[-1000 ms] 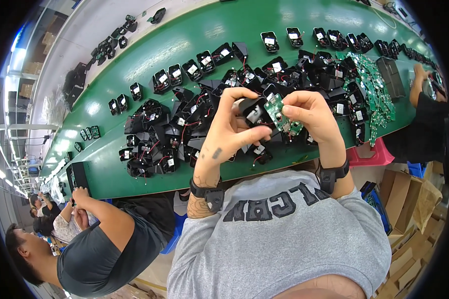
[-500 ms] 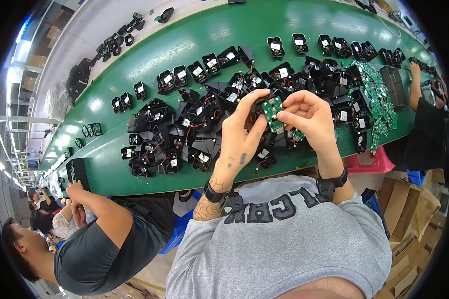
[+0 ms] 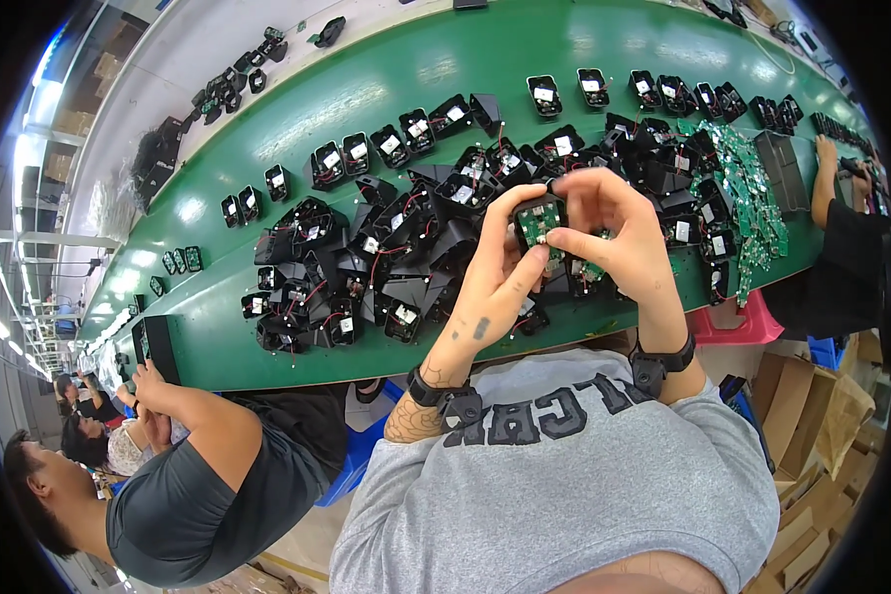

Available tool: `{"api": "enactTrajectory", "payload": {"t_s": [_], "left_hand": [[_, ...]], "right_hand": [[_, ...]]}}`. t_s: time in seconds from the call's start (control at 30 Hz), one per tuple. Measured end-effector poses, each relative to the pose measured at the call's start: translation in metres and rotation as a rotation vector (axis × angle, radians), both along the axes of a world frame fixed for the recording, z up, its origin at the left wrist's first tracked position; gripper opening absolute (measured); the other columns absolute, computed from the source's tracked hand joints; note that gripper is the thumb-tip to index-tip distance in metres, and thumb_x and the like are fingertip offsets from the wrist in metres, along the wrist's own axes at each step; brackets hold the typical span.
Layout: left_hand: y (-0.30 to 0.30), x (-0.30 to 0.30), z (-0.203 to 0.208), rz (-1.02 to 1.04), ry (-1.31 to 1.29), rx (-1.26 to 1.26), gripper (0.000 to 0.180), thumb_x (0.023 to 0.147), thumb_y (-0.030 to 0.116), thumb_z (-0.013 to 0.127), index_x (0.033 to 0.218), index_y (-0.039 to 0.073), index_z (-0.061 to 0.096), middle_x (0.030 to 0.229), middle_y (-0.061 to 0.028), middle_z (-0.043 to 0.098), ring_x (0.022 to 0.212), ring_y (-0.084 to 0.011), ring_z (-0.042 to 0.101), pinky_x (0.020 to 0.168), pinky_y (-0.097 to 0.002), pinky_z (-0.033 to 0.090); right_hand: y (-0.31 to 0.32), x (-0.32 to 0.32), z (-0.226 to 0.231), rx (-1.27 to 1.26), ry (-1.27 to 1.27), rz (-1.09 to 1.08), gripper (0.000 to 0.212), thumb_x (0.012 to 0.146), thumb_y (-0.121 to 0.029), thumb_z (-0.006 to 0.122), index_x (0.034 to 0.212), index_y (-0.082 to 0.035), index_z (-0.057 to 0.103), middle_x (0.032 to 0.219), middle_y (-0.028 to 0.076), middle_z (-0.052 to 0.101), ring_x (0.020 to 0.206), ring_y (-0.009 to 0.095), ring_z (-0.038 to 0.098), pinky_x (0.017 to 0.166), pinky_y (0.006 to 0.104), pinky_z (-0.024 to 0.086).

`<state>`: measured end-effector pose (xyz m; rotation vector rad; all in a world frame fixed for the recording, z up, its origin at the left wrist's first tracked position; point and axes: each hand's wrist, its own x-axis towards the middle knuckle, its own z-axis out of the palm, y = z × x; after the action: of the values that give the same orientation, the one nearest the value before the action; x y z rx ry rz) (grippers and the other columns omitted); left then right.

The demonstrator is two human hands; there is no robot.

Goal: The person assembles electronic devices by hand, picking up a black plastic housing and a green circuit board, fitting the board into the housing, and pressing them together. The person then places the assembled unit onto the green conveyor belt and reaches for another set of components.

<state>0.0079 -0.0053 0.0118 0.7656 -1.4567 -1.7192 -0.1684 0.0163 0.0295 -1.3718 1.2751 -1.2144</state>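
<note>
my left hand point(image 3: 493, 275) grasps a black housing point(image 3: 521, 228) containing a green circuit board point(image 3: 538, 220), while my right hand point(image 3: 619, 230) thumbs the board, its grip indeterminable.

Long green table point(image 3: 307, 114) (pink stool point(image 3: 738, 322) beside)

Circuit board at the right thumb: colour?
Green circuit board; the head view shows it best.
</note>
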Motion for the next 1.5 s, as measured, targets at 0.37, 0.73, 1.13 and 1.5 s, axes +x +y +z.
{"api": "enactTrajectory", "payload": {"t_s": [0.37, 0.73, 1.13, 1.5], "left_hand": [[0.003, 0.001, 0.018, -0.062, -0.307, -0.132, 0.063, 0.093, 0.002, 0.044, 0.147, 0.017, 0.014, 0.079, -0.0016, 0.054, 0.058, -0.0074, 0.047, 0.054, -0.0225, 0.042], [0.005, -0.005, 0.008, 0.071, -0.162, -0.142, 0.061, 0.09, -0.004, 0.051, 0.143, 0.014, 0.028, 0.106, -0.0039, 0.057, 0.076, -0.0053, 0.056, 0.056, -0.0168, 0.042], [-0.007, 0.025, 0.018, 0.168, -0.245, -0.03, 0.062, 0.081, 0.0, 0.057, 0.136, 0.011, 0.03, 0.12, -0.0147, 0.051, 0.083, -0.0179, 0.063, 0.06, -0.0207, 0.047], [-0.043, 0.212, 0.024, 0.895, -0.056, -0.109, 0.054, 0.09, 0.01, 0.055, 0.139, 0.012, 0.031, 0.118, -0.0134, 0.054, 0.088, -0.0196, 0.059, 0.07, -0.0241, 0.051]], "right_hand": [[-0.001, 0.013, -0.024, 0.041, -0.454, 0.095, 0.046, 0.083, -0.003, 0.066, 0.126, 0.001, 0.051, 0.108, 0.008, 0.063, 0.094, 0.012, 0.06, 0.081, 0.0259, 0.049], [-0.004, 0.019, -0.021, 0.1, -0.441, 0.023, 0.039, 0.082, -0.001, 0.064, 0.12, 0.0, 0.054, 0.099, 0.006, 0.064, 0.085, 0.011, 0.061, 0.073, 0.0237, 0.05], [0.018, -0.034, -0.023, -0.346, 0.123, -0.366, 0.022, 0.088, -0.006, 0.06, 0.109, -0.001, 0.062, 0.102, 0.006, 0.066, 0.088, 0.013, 0.061, 0.079, 0.0243, 0.047], [0.16, -0.193, -0.166, 0.053, 0.907, -1.474, 0.03, 0.083, -0.02, 0.068, 0.108, -0.003, 0.064, 0.109, 0.011, 0.06, 0.087, 0.019, 0.062, 0.078, 0.029, 0.049]]}}
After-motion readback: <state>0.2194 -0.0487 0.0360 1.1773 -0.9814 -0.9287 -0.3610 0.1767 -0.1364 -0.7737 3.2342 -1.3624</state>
